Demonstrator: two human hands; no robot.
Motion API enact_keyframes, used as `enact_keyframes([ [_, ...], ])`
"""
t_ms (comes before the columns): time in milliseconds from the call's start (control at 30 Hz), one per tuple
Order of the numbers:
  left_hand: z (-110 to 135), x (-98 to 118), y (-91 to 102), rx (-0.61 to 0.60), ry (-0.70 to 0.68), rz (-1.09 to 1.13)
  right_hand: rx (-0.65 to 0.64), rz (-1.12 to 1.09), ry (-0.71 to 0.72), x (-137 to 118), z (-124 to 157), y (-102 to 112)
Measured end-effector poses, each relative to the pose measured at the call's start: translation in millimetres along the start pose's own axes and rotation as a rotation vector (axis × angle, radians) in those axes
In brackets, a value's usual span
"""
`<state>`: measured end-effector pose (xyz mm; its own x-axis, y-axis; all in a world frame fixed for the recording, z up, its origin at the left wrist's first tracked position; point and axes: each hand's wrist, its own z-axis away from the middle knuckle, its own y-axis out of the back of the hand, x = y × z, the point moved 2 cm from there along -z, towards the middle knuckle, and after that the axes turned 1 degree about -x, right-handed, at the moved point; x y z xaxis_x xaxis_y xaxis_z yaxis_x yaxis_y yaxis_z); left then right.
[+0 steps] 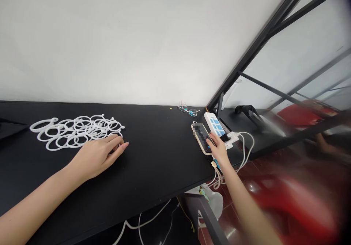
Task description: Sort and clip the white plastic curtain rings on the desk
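Note:
My left hand (96,155) lies flat on the black table (153,153), fingers stretched out, its fingertips at the near right edge of a heap of white plastic rings (76,131). My right hand (219,148) rests on a phone (202,137) in a pale case near the table's right end, fingers loosely spread over the screen. The phone lies flat and the hand touches it without lifting it.
A white power strip (214,123) with blue sockets lies behind the phone, white cables (244,146) hanging off the edge. A pair of glasses (188,110) lies by the wall. A black metal frame (246,55) and red seats (290,197) stand to the right.

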<state>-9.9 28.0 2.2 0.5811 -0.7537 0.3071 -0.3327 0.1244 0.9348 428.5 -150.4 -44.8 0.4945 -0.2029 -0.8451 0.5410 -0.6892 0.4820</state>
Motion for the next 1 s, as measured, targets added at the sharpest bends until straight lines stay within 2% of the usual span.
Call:
enact_keyframes([
  [267, 0.4, -3.0, -5.1, 0.044, -0.021, -0.019, 0.014, -0.020, -0.012, -3.9, 0.9, -2.1],
  [433, -0.3, -1.0, -3.4, 0.021, -0.017, -0.018, 0.045, -0.021, -0.054, -14.3, 1.9, 1.1],
  [567, -1.0, 0.6, -0.9, 0.029, -0.015, 0.004, 0.108, 0.012, -0.057, -40.6, 14.5, 10.2],
  [667, -1.9, 2.0, 0.9, 0.074, -0.032, 0.040, 0.144, 0.032, 0.055, -80.3, 37.9, -0.3],
  [767, -2.8, 5.2, 4.9, 0.117, -0.047, 0.115, -0.021, -0.071, 0.231, -130.2, 66.7, -37.4],
  [900, -4.4, 8.6, 11.9, 0.187, -0.043, 0.259, -0.482, -0.099, 0.400, -186.7, 93.4, -105.4],
  [1000, -5.7, 7.3, 14.8, 0.227, -0.030, 0.328, -0.723, -0.116, 0.542, -210.6, 95.1, -151.0],
])
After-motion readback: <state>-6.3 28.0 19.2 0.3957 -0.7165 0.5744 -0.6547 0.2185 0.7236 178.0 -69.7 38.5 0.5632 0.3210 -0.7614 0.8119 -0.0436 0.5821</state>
